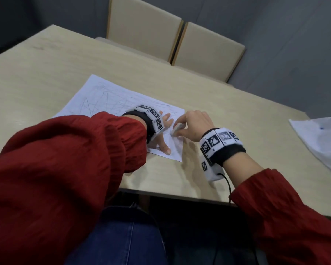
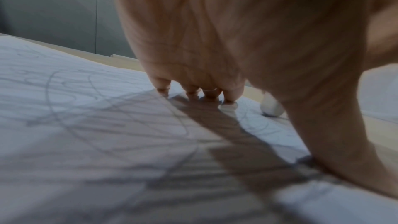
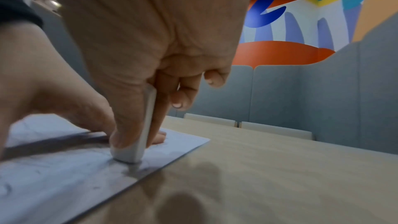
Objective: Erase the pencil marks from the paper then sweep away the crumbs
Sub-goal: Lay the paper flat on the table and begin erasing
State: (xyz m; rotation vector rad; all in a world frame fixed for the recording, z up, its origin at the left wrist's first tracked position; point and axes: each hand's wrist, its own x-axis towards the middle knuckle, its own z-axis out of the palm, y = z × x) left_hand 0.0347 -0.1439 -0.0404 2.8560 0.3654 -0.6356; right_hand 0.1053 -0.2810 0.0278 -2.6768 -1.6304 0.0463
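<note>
White sheet of paper with grey pencil scribbles (image 1: 111, 98) lies flat on the beige wooden table (image 1: 227, 115). Left hand (image 1: 163, 131) rests on the paper, fingers spread straight. Right hand (image 1: 194, 125) pinches a white rectangular eraser (image 3: 137, 146), tip touching the paper near its right edge.

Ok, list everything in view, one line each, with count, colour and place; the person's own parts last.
paper: one, white with grey pencil scribbles, flat on the table in front of the person.
eraser: one, white, its tip on the paper near the right edge.
table: one, light wood.
chairs: two, beige, at the table's far side.
second sheet: one, white with a small blue mark, at the table's right edge.
wall mural: multicoloured, behind grey panels.
left hand: fingers spread, presses the paper.
right hand: pinches the eraser.
sleeves: two, red.
</note>
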